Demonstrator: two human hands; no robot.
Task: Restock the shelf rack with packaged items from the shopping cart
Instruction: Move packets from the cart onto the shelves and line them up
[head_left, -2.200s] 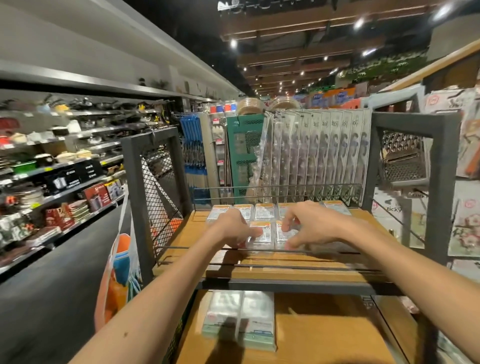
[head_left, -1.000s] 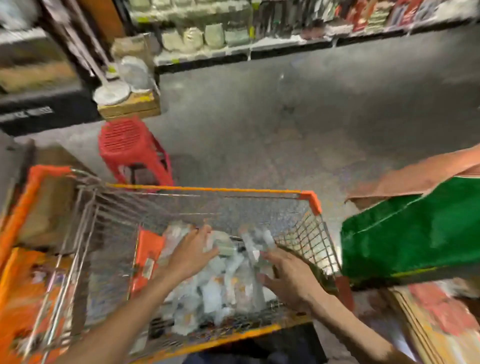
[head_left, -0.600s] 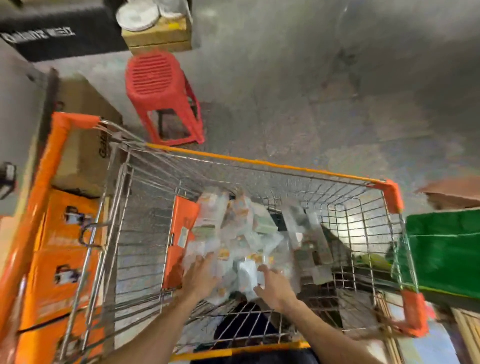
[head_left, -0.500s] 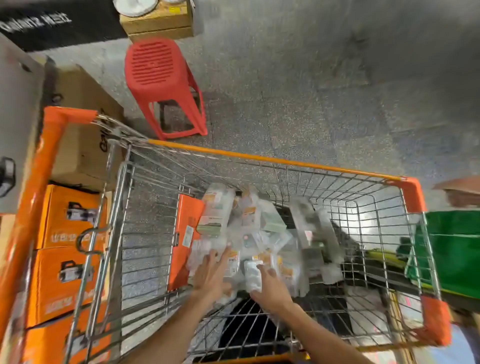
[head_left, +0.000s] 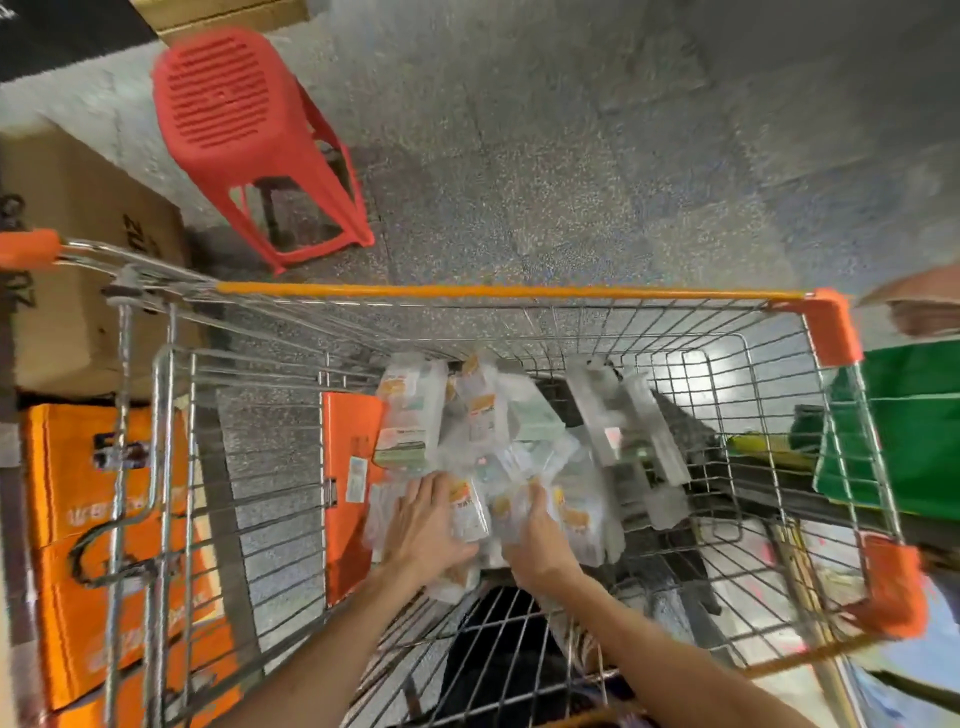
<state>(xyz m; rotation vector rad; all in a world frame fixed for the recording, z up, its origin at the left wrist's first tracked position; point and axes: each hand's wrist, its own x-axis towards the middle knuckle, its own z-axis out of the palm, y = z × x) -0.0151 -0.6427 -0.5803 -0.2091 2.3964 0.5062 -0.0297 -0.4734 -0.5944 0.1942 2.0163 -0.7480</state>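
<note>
Packets (head_left: 408, 415) in cart (head_left: 519, 291): labels unreadable; left hand (head_left: 423, 522) flat on them, right hand (head_left: 540, 538) gripping one.

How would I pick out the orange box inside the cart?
Find the wire shopping cart with orange trim. Inside, left of the pile of clear packets, one flat orange box stands on edge; the other orange boxes sit outside the cart.

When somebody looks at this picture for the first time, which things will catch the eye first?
The wire shopping cart with its orange rim fills the middle, and a heap of clear packets lies inside it. The left hand and the right hand reach onto the near side of that heap. A red plastic stool stands on the floor beyond the cart, at the upper left.
</note>
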